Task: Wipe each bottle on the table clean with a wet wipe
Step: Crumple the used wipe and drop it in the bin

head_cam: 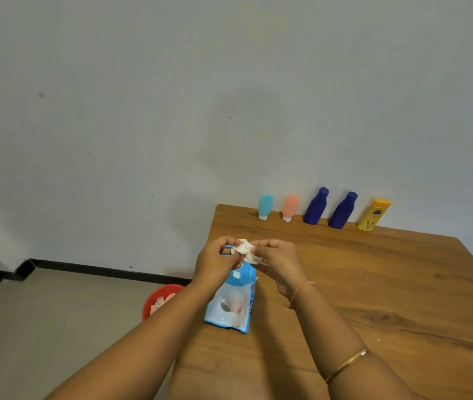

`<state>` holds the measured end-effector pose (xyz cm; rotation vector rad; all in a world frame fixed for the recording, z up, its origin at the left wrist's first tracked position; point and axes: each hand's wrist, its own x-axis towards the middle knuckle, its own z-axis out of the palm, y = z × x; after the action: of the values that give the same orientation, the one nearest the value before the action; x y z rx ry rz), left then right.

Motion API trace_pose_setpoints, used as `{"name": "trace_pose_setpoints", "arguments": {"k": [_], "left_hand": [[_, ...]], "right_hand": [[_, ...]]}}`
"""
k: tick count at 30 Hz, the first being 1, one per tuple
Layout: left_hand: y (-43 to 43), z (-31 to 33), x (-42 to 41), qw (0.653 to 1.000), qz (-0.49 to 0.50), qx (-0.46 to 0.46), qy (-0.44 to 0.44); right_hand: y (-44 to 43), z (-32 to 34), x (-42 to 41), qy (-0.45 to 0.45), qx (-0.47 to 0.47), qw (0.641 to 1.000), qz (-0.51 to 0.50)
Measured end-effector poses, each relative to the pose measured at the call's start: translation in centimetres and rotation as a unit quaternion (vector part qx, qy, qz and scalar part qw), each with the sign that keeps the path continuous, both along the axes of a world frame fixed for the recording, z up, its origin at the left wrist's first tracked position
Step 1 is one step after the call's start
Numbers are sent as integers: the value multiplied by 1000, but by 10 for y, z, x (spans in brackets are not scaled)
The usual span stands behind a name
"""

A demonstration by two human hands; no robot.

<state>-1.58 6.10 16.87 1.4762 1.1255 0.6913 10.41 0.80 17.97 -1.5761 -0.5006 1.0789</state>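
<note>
Five bottles stand in a row at the table's far edge against the wall: a teal tube, a pink tube, two dark blue bottles and a yellow bottle. My left hand and my right hand are raised together above the table's left side, both pinching a crumpled white wet wipe between them. Under my hands lies a blue wet wipe pack, partly hidden by my left forearm.
The wooden table stretches to the right and towards me. On the floor left of the table stands a red bin holding used wipes. A grey wall rises right behind the bottles.
</note>
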Motion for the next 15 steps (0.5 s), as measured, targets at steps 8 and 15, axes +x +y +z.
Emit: {"name": "trace_pose_setpoints", "arguments": {"k": [8, 15], "left_hand": [[39, -27, -27, 995, 70, -64, -21], [90, -85, -83, 974, 189, -122, 21]], "right_hand": [[60, -35, -11, 40, -36, 992, 117], [125, -99, -63, -50, -103, 986, 125]]}}
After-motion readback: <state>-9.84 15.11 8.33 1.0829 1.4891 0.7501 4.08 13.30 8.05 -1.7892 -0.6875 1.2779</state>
